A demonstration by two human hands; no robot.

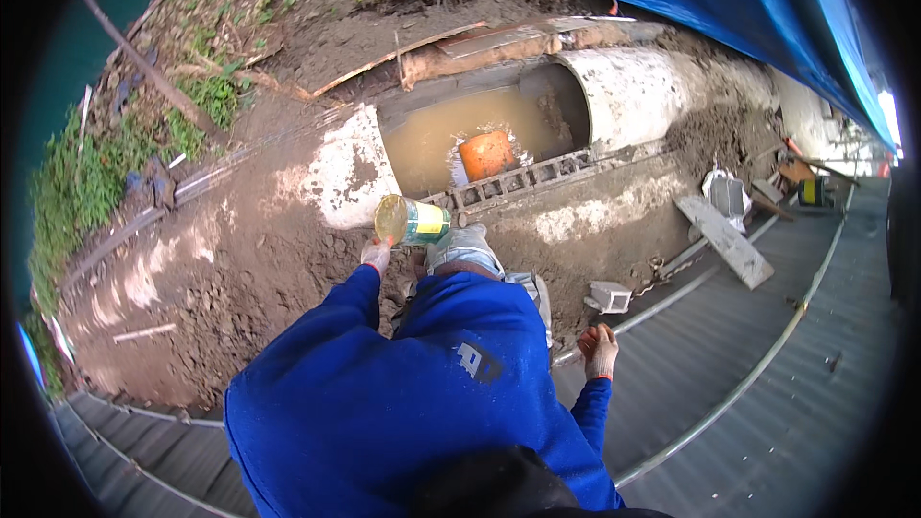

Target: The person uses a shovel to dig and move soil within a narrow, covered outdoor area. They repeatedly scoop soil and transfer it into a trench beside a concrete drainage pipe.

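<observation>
My left hand (376,253), in a light glove with red fingertips, grips a small green can with a yellow label (413,221), tilted on its side with muddy water at its mouth. The can hangs just before a row of grey hollow blocks (523,180). Behind the blocks lies a pit of brown muddy water (451,134) with an orange bucket (486,153) floating in it. My right hand (600,350), also gloved, is a closed fist resting on the edge of grey corrugated metal sheeting (729,364). My blue sleeves and a dirty shoe (465,247) fill the lower middle.
A white concrete pipe section (628,91) lies over the pit's right end. A blue tarpaulin (729,0) hangs at the upper right. A grey plank (726,240), a small white block (609,295) and tools lie to the right. Bare soil and weeds (86,173) spread to the left.
</observation>
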